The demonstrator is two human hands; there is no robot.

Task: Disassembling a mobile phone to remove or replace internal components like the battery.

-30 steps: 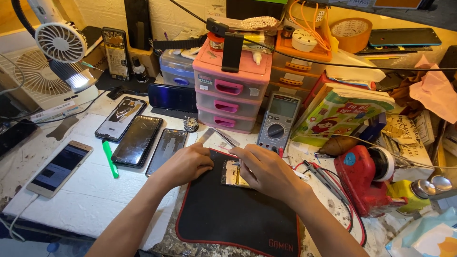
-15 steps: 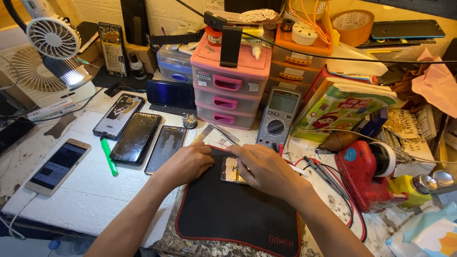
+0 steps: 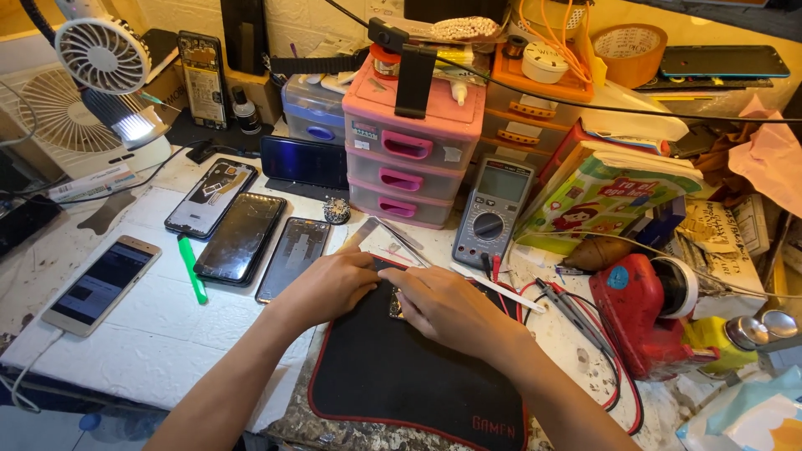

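A cluttered repair bench with a white top [image 3: 125, 334] fills the view, stained and crowded to its back wall. Nearest the camera lies a black mat with a red edge [image 3: 401, 392], and both forearms reach over it. The left hand [image 3: 322, 288] and the right hand [image 3: 447, 305] meet at the mat's far edge, fingertips pressed down together on a small flat part [image 3: 394, 307], mostly hidden beneath them; whether either hand truly pinches it cannot be told. Just left of the left hand lie three dark phones [image 3: 242, 234] side by side, one with its back open, and a green pen [image 3: 191, 267] beside them. Further left a gold-edged phone [image 3: 100, 284] rests on a white cable. To the right of the right hand sit red and black test leads [image 3: 576, 313], then a red tool [image 3: 639, 313] and a yellow bottle [image 3: 710, 342]. Beyond the hands stands a grey meter with a round dial [image 3: 493, 213], and next to it a pink drawer chest [image 3: 409, 150] with a small white label on its top drawer. A colourful green booklet [image 3: 606, 196] leans at right. Farthest back are a white fan [image 3: 100, 54], a roll of brown tape [image 3: 633, 46] and an orange tray [image 3: 535, 79].
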